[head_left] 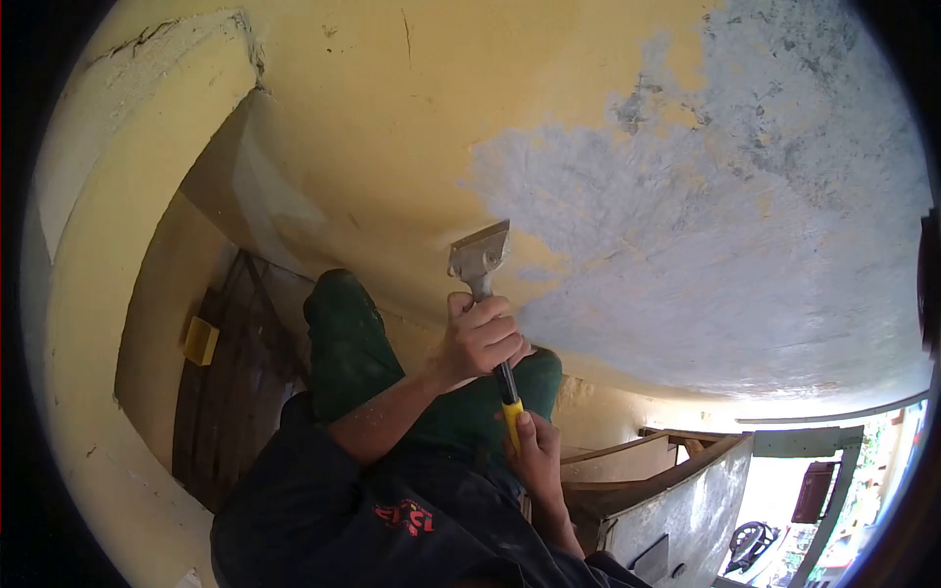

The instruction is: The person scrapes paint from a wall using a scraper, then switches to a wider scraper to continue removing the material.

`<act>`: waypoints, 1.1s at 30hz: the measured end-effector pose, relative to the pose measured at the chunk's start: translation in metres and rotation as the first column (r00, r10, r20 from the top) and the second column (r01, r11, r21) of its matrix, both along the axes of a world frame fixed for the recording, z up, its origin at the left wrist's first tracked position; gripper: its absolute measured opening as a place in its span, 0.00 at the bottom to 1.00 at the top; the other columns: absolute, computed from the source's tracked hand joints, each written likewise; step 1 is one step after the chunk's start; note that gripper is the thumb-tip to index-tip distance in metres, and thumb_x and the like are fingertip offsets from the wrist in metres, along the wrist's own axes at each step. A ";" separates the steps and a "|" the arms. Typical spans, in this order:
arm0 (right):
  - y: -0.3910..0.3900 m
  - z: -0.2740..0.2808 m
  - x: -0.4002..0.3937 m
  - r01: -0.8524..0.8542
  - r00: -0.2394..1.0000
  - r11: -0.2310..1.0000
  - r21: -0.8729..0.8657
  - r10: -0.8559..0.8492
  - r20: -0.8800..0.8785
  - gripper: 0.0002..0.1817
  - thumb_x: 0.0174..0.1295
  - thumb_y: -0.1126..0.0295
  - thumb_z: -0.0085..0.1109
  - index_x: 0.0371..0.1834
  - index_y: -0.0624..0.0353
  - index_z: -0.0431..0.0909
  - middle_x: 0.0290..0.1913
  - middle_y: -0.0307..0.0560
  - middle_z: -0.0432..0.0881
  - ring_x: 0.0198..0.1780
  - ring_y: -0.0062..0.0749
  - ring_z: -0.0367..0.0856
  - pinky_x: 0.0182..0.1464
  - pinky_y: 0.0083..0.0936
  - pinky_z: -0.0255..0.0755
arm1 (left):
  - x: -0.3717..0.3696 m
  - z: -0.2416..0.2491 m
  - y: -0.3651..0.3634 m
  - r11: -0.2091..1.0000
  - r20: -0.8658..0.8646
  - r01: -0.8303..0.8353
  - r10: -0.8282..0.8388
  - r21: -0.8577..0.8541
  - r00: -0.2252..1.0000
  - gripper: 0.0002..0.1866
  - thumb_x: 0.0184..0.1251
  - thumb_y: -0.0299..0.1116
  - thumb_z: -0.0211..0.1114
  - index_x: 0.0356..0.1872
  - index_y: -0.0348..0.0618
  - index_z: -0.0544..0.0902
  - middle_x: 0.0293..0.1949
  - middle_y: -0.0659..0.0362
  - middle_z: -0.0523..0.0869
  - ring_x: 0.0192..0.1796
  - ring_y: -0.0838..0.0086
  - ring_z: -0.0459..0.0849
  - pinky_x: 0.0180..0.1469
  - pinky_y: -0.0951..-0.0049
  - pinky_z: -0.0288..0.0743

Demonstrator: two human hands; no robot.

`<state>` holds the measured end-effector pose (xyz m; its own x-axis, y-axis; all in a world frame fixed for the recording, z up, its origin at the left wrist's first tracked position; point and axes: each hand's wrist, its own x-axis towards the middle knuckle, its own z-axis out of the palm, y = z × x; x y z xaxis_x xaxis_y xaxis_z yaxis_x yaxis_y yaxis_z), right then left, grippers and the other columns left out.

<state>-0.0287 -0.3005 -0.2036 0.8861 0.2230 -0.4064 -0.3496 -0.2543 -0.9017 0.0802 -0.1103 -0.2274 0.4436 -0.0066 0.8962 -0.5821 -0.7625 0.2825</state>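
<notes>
A scraper (pixel 478 257) with a wide metal head and a black and yellow handle points up toward the wall. My left hand (pixel 482 338) is wrapped round its shaft just below the head. Lower down, my right hand (pixel 534 446) grips the yellow end of the handle. The blade lies in front of yellow paint, beside the bare grey patch (pixel 627 216); whether it touches the wall I cannot tell.
The yellow wall (pixel 372 118) curves round an opening at the left, with a dark wooden panel (pixel 230 392) and a yellow block (pixel 201 341). My green-trousered knees are below the wall. Wooden furniture (pixel 676 500) and a bright doorway are at lower right.
</notes>
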 end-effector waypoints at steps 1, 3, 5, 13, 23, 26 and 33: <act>-0.001 0.001 -0.001 0.011 1.000 1.000 0.001 -0.011 -0.006 0.28 0.79 0.49 0.45 0.47 0.65 0.85 0.21 0.32 0.71 0.21 0.14 0.66 0.25 0.17 0.59 | -0.001 -0.002 -0.003 1.000 0.003 -0.003 0.003 0.002 1.000 0.14 0.39 0.31 0.73 0.15 0.54 0.72 0.20 0.70 0.71 0.40 0.75 0.80 0.42 0.63 0.55; 0.001 0.002 -0.001 0.017 1.000 1.000 0.013 -0.017 -0.005 0.28 0.79 0.48 0.45 0.47 0.65 0.85 0.21 0.32 0.71 0.21 0.14 0.66 0.25 0.16 0.59 | -0.004 -0.004 -0.007 0.999 0.006 0.002 -0.003 0.032 1.000 0.15 0.38 0.32 0.74 0.15 0.55 0.72 0.21 0.71 0.71 0.40 0.76 0.80 0.42 0.64 0.55; -0.001 0.002 0.001 0.014 0.996 0.998 0.055 -0.009 -0.086 0.28 0.79 0.48 0.45 0.47 0.65 0.85 0.21 0.32 0.72 0.21 0.13 0.66 0.26 0.16 0.59 | -0.002 -0.006 -0.004 1.000 0.017 0.005 -0.006 0.029 1.000 0.15 0.38 0.31 0.75 0.15 0.55 0.72 0.21 0.71 0.72 0.40 0.76 0.80 0.42 0.64 0.55; 0.003 -0.005 0.001 0.011 0.999 0.997 0.078 -0.008 -0.046 0.30 0.79 0.45 0.44 0.48 0.65 0.83 0.20 0.32 0.70 0.18 0.13 0.64 0.23 0.16 0.56 | -0.004 -0.004 -0.003 1.000 0.004 0.014 -0.014 0.027 1.000 0.15 0.39 0.29 0.74 0.16 0.54 0.71 0.22 0.71 0.74 0.42 0.76 0.81 0.41 0.63 0.56; 0.002 -0.003 0.004 0.015 0.998 0.997 0.073 -0.011 -0.061 0.31 0.79 0.45 0.45 0.47 0.66 0.84 0.21 0.32 0.71 0.21 0.13 0.66 0.25 0.16 0.57 | -0.002 -0.008 -0.002 0.999 0.003 -0.013 0.013 0.034 1.000 0.15 0.40 0.32 0.74 0.16 0.55 0.72 0.22 0.70 0.73 0.41 0.75 0.81 0.41 0.63 0.55; 0.009 -0.003 0.007 0.012 1.000 0.999 0.034 -0.012 0.020 0.31 0.78 0.45 0.45 0.47 0.66 0.84 0.20 0.32 0.71 0.21 0.13 0.66 0.25 0.16 0.57 | -0.005 -0.002 -0.001 1.000 0.009 0.010 -0.010 0.022 1.000 0.15 0.41 0.32 0.74 0.15 0.55 0.71 0.22 0.70 0.73 0.40 0.75 0.81 0.41 0.64 0.55; 0.004 -0.015 0.003 0.004 1.000 0.999 0.039 -0.004 -0.005 0.30 0.79 0.43 0.44 0.50 0.64 0.81 0.20 0.32 0.70 0.18 0.14 0.64 0.22 0.15 0.57 | 0.002 -0.011 0.001 0.999 0.017 0.017 -0.017 0.035 1.000 0.15 0.40 0.32 0.74 0.15 0.54 0.72 0.21 0.70 0.73 0.39 0.74 0.81 0.41 0.64 0.55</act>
<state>-0.0256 -0.2961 -0.2183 0.8849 0.2354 -0.4019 -0.3551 -0.2175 -0.9092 0.0821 -0.1098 -0.2381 0.4280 -0.0457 0.9026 -0.5997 -0.7616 0.2458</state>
